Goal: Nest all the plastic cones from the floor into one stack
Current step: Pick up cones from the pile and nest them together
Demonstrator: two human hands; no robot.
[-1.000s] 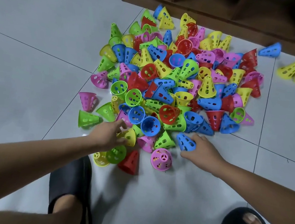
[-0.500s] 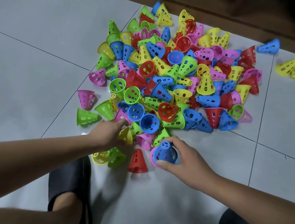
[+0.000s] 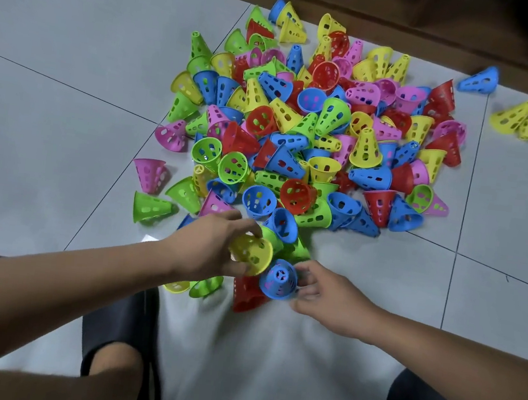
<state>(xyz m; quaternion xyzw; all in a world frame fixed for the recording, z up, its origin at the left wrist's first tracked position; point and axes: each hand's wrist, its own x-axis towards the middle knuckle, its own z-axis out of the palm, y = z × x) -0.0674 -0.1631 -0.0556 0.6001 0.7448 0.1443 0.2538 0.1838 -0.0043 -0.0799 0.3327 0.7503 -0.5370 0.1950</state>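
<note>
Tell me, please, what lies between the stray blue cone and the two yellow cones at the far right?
Only bare floor tile and a grout line, in the head view, separate the blue cone from the yellow cones.

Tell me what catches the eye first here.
A bright heap of perforated plastic cones, red, blue, yellow, green and pink, covers the grey floor tiles mid-frame. At its near edge the left hand grips a yellow cone, while the right hand holds a blue cone.

Glossy perforated plastic cones [image 3: 299, 144] on smooth, faintly sheened floor tiles [image 3: 77, 27]
</note>
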